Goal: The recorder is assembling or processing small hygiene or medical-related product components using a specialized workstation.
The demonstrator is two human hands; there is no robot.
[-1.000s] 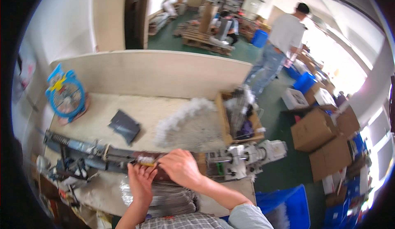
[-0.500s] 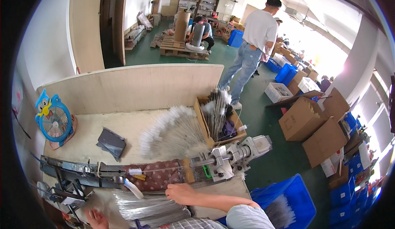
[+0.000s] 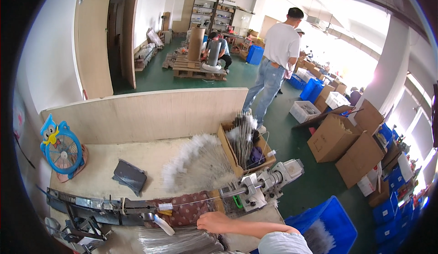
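Observation:
My right hand (image 3: 214,222) rests at the front of the bench, its fingers curled in, beside a bundle of thin metal wires (image 3: 178,240). What the fingers hold, if anything, is hidden. Just beyond the hand lies a brown dotted cloth (image 3: 189,204). Over this cloth a thin wire with a small white bristle piece (image 3: 165,206) runs toward a metal spindle machine (image 3: 251,189) on the right. A white-handled lever (image 3: 164,225) slants across the near side of the long dark metal rail (image 3: 98,206). My left hand is out of sight.
White-tipped wire brushes (image 3: 196,160) are fanned out behind the rail. A cardboard box of brushes (image 3: 230,156) stands by the machine. A blue bin (image 3: 340,220) sits at right, a blue fan (image 3: 63,149) at left. A person (image 3: 278,53) stands beyond the low partition (image 3: 150,115).
My left hand has dropped out of the lower left of the picture. The view has tilted up. The white bristle piece sits slightly further right over the cloth.

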